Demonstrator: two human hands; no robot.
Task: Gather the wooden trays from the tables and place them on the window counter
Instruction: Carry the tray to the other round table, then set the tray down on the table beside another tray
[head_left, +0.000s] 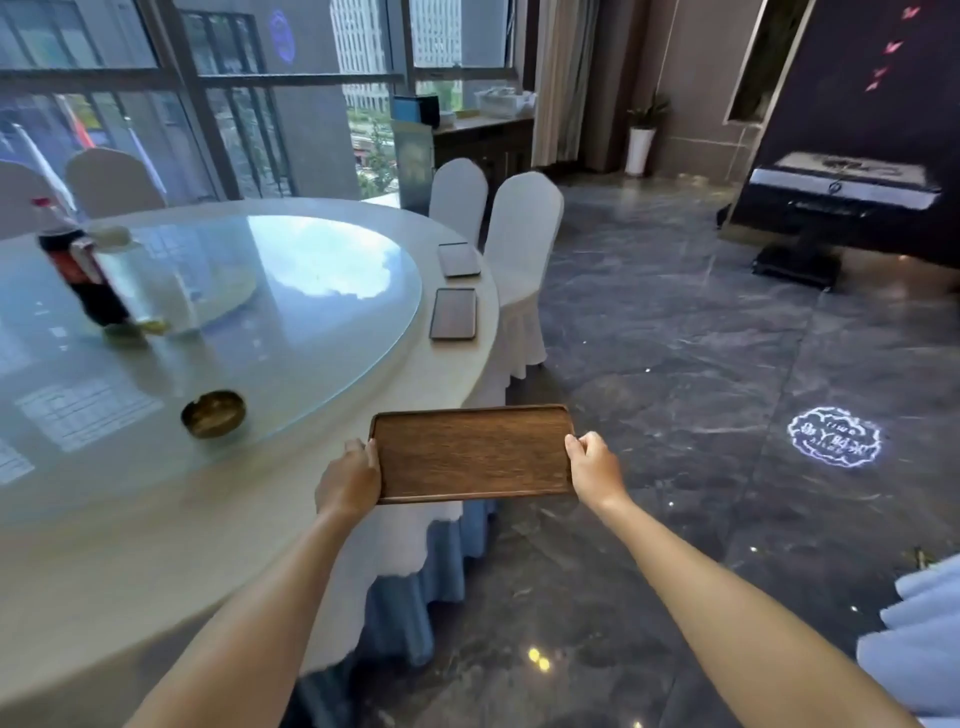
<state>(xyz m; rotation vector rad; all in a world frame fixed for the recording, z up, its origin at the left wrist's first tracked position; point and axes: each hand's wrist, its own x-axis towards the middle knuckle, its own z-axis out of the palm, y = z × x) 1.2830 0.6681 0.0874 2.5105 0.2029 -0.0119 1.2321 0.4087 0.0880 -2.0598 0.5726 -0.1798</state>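
Item in carry: dark brown rectangular wooden tray (472, 453), pinched at its short ends by your left hand (349, 480) and right hand (597, 467), just off the round white tabletop (130, 545) edge; next, likely collect remaining trays (453, 314) beyond it.

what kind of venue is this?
Most likely a restaurant banquet room: a large round table with a glass turntable, white-covered chairs, and floor-to-ceiling windows facing city buildings. Both hands hold a wooden tray.
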